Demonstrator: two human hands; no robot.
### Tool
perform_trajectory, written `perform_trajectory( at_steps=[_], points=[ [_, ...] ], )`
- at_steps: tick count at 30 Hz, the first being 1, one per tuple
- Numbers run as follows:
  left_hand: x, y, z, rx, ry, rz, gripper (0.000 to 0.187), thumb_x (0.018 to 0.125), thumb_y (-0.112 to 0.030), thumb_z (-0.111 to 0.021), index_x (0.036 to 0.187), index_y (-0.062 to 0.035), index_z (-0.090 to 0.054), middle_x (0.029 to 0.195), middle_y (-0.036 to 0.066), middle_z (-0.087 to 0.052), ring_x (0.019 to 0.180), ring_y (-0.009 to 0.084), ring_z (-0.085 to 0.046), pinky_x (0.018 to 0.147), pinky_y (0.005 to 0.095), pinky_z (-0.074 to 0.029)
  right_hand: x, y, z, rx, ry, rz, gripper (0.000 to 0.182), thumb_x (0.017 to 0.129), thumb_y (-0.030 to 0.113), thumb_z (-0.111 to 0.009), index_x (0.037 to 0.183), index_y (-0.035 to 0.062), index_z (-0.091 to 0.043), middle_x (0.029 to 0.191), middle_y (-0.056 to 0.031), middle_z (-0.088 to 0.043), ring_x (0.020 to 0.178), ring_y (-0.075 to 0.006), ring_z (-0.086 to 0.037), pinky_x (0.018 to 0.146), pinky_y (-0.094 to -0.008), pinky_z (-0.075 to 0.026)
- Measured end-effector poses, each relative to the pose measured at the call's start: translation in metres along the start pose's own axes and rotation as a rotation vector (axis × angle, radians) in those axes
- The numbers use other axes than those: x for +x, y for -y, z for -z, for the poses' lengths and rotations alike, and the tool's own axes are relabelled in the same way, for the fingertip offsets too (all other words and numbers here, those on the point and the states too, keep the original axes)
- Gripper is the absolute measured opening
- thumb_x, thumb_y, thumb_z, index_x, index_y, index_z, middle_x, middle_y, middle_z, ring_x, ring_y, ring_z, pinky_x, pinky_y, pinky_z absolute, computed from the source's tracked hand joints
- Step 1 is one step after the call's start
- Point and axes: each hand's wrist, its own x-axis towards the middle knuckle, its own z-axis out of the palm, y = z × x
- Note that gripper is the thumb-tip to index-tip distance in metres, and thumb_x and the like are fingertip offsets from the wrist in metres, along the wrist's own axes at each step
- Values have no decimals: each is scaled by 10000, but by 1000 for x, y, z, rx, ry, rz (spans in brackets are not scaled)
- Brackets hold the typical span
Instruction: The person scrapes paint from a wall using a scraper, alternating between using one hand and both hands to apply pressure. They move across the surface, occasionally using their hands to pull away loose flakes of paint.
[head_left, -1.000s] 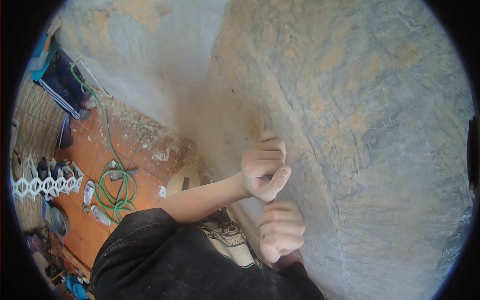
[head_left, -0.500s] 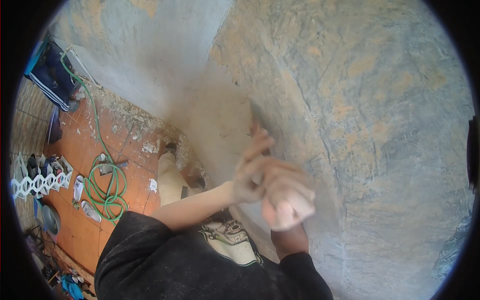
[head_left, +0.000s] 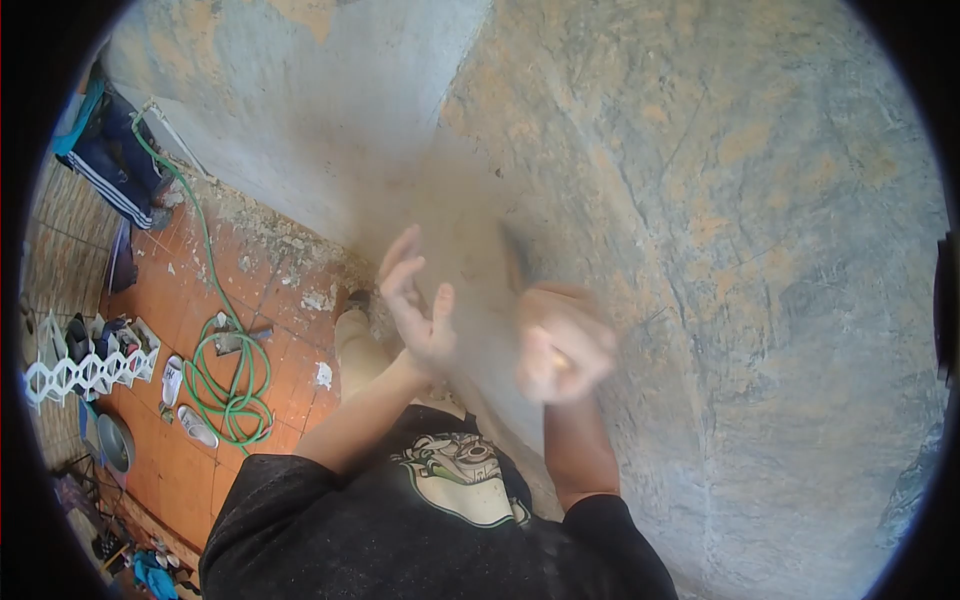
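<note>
My left hand [head_left: 418,305] is raised with its fingers spread and holds nothing. Beside it, my right hand [head_left: 565,345] is closed in a fist close to the wall and smeared by motion. A small yellowish spot shows at the fist, but what it grips is too blurred to name. Ahead of both hands a cloud of brown dust [head_left: 440,210] hangs in front of the worn, patchy grey wall [head_left: 720,260]. A dark gap or shadow shows at the dust's right side, just above the fist.
A green hose [head_left: 235,385] lies coiled on the orange tile floor [head_left: 180,480]. Near it are light shoes [head_left: 197,427], a white lattice rack [head_left: 90,375] and a grey basin [head_left: 115,442]. Plaster crumbs lie along the wall's foot. Dark striped clothing [head_left: 110,185] shows at the upper left.
My left hand has come away from my right hand, moving left and opening. My right fist has shifted slightly up and left. The view has moved a little.
</note>
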Motion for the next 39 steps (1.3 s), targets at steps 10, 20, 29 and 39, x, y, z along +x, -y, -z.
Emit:
perform_trajectory(
  at_steps=[10, 20, 29, 39],
  points=[
    [-1, 0, 18, 38, -42, 141, 383, 906, -3, -513, 1261, -6, -369, 1436, 242, -315, 1361, 346, -336, 1138, 470, -257, -28, -20, -18, -131, 153, -320, 356, 809, -31, -646, 551, 45, -414, 493, -50, -448, 413, -186, -464, 432, -305, -382],
    [13, 5, 9, 23, -125, 154, 381, 887, 73, -457, 1250, -18, -389, 1442, 216, -331, 1375, 333, -342, 1135, 449, -261, 13, -21, -27, -166, -85, -208, 353, 815, -61, -647, 559, 30, -422, 511, -77, -361, 392, -190, -353, 412, -311, -271],
    [3, 14, 24, 100, -177, 272, 340, 884, 35, -507, 1207, -14, -413, 1388, 207, -383, 1312, 310, -377, 1120, 441, -286, 75, 22, -2, 38, -287, 135, 351, 846, -37, -649, 554, 41, -472, 489, -20, -420, 394, -162, -419, 403, -294, -329],
    [-3, 12, 15, -12, 3, 321, 247, 913, 12, -519, 1154, -7, -465, 1223, 166, -519, 1208, 260, -485, 1047, 389, -371, -60, 2, 7, -109, 95, -535, 336, 857, 48, -681, 588, 26, -481, 520, -80, -406, 440, -172, -372, 444, -323, -308]
  ],
)
